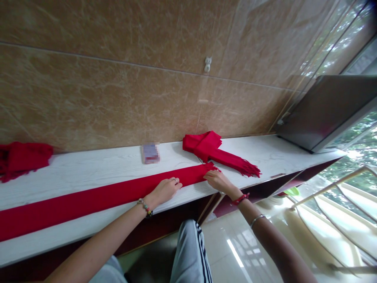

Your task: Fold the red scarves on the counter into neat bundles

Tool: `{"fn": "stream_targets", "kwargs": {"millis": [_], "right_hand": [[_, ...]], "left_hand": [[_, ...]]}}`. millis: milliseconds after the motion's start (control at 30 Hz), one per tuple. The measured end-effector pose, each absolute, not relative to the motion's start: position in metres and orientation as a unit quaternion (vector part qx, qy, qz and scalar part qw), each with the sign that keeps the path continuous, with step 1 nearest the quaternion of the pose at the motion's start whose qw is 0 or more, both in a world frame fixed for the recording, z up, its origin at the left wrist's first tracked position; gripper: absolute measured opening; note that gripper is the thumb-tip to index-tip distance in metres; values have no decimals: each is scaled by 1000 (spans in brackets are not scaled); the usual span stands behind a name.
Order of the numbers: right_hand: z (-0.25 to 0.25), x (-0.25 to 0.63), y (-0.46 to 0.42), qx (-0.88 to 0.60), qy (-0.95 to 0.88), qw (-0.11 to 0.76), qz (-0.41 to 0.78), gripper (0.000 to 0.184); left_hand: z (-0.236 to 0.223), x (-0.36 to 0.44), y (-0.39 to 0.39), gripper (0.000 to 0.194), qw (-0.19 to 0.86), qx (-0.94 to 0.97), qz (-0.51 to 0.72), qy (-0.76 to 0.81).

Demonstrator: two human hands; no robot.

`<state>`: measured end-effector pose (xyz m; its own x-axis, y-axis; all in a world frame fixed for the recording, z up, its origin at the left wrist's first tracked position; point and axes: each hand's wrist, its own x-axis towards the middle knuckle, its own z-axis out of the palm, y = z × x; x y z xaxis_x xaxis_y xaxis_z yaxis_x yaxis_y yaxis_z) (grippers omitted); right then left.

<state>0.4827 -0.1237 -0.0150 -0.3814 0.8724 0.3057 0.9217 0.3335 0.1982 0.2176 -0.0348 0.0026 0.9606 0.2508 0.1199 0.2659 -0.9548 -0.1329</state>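
Observation:
A long red scarf (pixel 97 197) lies flat along the white counter, running from the left edge of the view to a fringed end near the middle. My left hand (pixel 165 190) rests on its near edge with the fingers curled closed on the cloth. At the fringed end, my right hand (pixel 218 181) pinches the near corner, and the fingertips are partly hidden. Just behind that hand lies a second red scarf (pixel 203 144), loosely folded, its fringe pointing right.
A bunched red cloth (pixel 26 157) sits at the far left of the white counter (pixel 118 160). Against the brown tiled wall lies a small blurred packet (pixel 150 153). A dark grey appliance (pixel 326 110) stands at the right end. Below right is a pale metal rack (pixel 332 181).

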Motion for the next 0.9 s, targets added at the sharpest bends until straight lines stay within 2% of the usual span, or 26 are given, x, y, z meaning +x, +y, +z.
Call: {"fn": "stream_targets", "kwargs": {"millis": [333, 567, 767, 900], "right_hand": [[-11, 488, -120, -538, -818, 45, -200, 22], [-14, 493, -122, -545, -809, 73, -207, 24], [-17, 486, -129, -569, -800, 63, -177, 22], [-2, 476, -127, -576, -800, 81, -151, 21]], "left_hand": [[-1, 218, -29, 16, 87, -980, -68, -168], [0, 215, -32, 13, 95, -984, -83, -129], [-3, 212, -33, 14, 52, -991, -82, -91], [-1, 214, -25, 25, 14, -987, -116, -107]]}}
